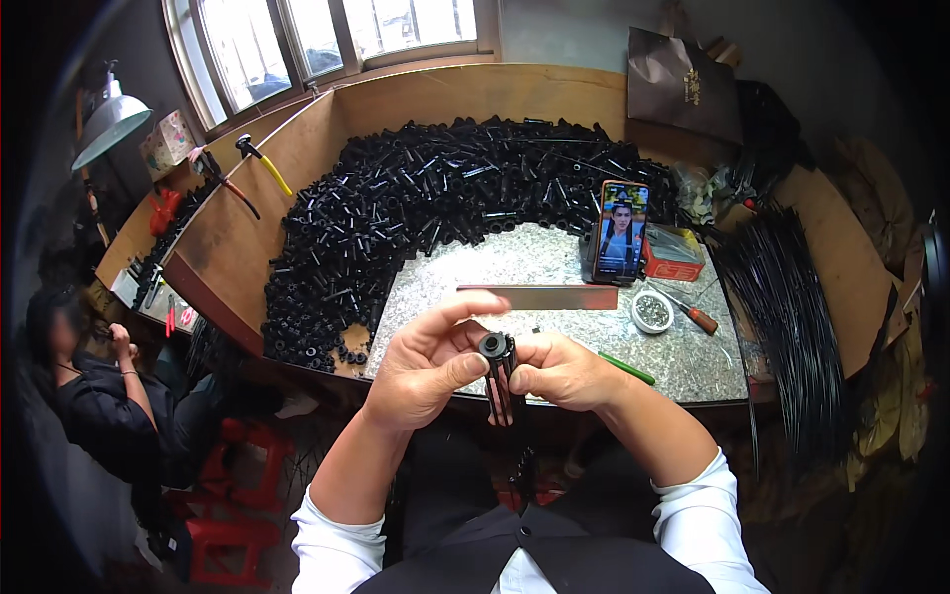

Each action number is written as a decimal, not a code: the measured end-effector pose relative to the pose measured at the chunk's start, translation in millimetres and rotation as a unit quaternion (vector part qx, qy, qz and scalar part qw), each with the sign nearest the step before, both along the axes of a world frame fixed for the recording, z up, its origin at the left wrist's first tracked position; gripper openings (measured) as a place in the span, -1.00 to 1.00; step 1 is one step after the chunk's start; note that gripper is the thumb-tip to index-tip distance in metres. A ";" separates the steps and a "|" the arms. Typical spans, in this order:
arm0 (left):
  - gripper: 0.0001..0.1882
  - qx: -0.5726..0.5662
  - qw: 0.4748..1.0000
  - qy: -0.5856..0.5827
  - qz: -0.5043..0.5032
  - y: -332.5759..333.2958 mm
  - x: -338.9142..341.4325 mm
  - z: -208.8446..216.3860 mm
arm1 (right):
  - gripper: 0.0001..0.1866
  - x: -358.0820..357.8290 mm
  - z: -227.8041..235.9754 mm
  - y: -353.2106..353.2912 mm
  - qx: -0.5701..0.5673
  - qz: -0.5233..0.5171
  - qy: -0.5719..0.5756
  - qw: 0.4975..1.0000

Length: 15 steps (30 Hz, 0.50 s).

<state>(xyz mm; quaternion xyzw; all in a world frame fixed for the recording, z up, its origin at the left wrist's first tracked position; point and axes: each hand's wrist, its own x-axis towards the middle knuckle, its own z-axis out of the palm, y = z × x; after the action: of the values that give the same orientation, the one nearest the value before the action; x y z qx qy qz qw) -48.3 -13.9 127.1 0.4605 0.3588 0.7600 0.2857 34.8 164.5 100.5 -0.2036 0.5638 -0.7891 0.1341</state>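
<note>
- Biggest thing here by a mile: a huge heap of small shiny black tubular parts, banked up inside tan wooden walls.
- In front of it, a speckled grey-white stone-look slab.
- Off to the right, a big sheaf of long thin black rods.
- Left hand: thumb and fingers pinching the piece near its top, index finger sticking out free.
- Right hand: pinching the same piece from the other side, thumb pressed on it; can't really see the fingers behind.
- Black phone propped up on the slab, screen lit.
- Flat reddish-grey bar lying crosswise, beyond the hands.
- The piece itself, a slim black ribbed bundle with a round, holed cap, sits between both hands at the slab's near edge, cap up.
- Round white tub of tiny shiny bits, right of the bar.
</note>
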 end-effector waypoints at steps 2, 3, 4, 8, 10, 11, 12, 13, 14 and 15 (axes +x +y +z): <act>-0.70 -0.010 0.999 -0.040 0.011 1.8 0.6 -0.4 | -0.67 -4.0 -1.6 1.6 -0.004 0.007 0.004 1.000; -0.70 -0.011 0.999 -0.039 0.011 1.8 -2.3 -3.3 | -0.65 -5.7 -1.7 1.5 -0.008 0.018 0.009 1.000; -0.69 -0.008 1.000 -0.018 0.003 1.4 -5.7 -5.8 | -0.65 -6.2 -0.9 1.0 -0.009 0.018 0.010 1.000; -0.71 0.003 0.999 0.026 -0.021 3.1 -11.6 -4.2 | -0.60 -6.6 1.6 0.5 -0.016 0.046 0.015 0.999; -0.73 -0.008 0.998 0.056 -0.031 3.9 -15.9 0.0 | -0.60 -6.4 0.5 0.4 -0.020 0.056 0.013 0.998; -0.75 -0.017 0.995 0.087 -0.039 2.8 -17.2 3.5 | -0.61 -6.5 -0.5 -0.8 -0.020 0.065 0.010 0.998; -0.76 -0.026 0.995 0.091 -0.044 1.4 -17.6 7.1 | -0.61 -5.7 -1.1 -1.8 -0.020 0.073 0.008 0.997; -0.76 -0.026 0.994 0.092 -0.044 1.6 -17.4 10.3 | -0.63 -1.9 0.5 -3.4 -0.003 0.059 -0.011 0.998; -0.78 -0.025 0.994 0.071 -0.073 1.7 -17.4 12.7 | -0.63 -0.2 2.3 -6.2 -0.003 0.059 -0.011 0.998; -0.79 -0.025 0.993 0.050 -0.101 1.7 -17.8 14.8 | -0.77 0.6 4.7 -10.0 0.015 0.032 0.005 0.999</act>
<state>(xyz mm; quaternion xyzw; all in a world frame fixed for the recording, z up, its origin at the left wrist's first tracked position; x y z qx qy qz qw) -66.2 -12.2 141.9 0.5249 0.3431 0.6937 0.3543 35.4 154.5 105.2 -0.2230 0.5693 -0.7751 0.1595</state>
